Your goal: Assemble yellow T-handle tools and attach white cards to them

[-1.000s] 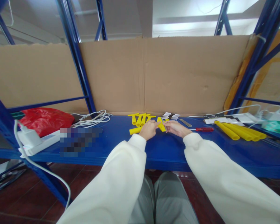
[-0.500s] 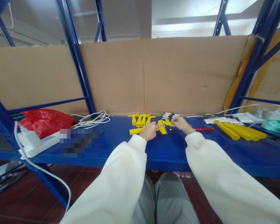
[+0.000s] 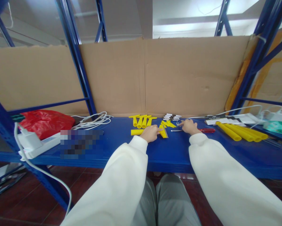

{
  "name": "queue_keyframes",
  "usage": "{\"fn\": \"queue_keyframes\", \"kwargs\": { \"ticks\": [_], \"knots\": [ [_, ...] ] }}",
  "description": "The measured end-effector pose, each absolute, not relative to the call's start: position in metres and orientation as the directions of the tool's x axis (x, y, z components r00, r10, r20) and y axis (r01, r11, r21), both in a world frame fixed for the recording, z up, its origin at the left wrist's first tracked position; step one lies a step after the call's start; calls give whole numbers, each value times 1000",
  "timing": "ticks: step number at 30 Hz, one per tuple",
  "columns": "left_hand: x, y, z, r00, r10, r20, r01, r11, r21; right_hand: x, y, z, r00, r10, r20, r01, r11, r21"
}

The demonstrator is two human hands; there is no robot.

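My left hand is closed on a yellow scraper head with a metal blade strip along its right side; a finger presses on its face. A yellow tube lies just left of that hand. My right hand reaches down at a few tiny metal pieces, too small to name, with its fingertips drawn together; whether they grip one is hidden. Under that hand lies a screwdriver with a red handle, its shaft pointing left. Small yellow pieces sit between my hands.
Several yellow T-shaped scraper handles and black-and-white pieces line the back. Yellow tubes lie right. Left are a white cable, a power strip and a red bag. A cardboard panel stands behind.
My right hand has moved right, from beside the scraper head to the tiny metal pieces. The scraper head under my left hand has shifted slightly toward me.
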State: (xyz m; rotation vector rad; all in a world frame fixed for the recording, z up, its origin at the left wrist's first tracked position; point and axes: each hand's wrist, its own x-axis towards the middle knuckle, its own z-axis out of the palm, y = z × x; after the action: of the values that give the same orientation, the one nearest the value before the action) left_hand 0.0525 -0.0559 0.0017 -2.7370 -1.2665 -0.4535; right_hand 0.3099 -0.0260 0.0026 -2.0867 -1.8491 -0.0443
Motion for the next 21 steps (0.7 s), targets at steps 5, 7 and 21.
{"fn": "queue_keyframes", "kwargs": {
  "ticks": [5, 7, 21],
  "knots": [
    [53, -57, 2, 617, 726, 304, 751, -658, 45, 309, -28, 6, 169, 956, 240, 970, -118, -212],
    [53, -57, 1, 613, 725, 314, 750, -659, 58, 309, -28, 6, 175, 961, 216, 972, -133, -196],
    [53, -55, -1, 607, 719, 339, 742, -665, 83, 305, -28, 8, 171, 956, 240, 972, -125, -197]
  ]
}}
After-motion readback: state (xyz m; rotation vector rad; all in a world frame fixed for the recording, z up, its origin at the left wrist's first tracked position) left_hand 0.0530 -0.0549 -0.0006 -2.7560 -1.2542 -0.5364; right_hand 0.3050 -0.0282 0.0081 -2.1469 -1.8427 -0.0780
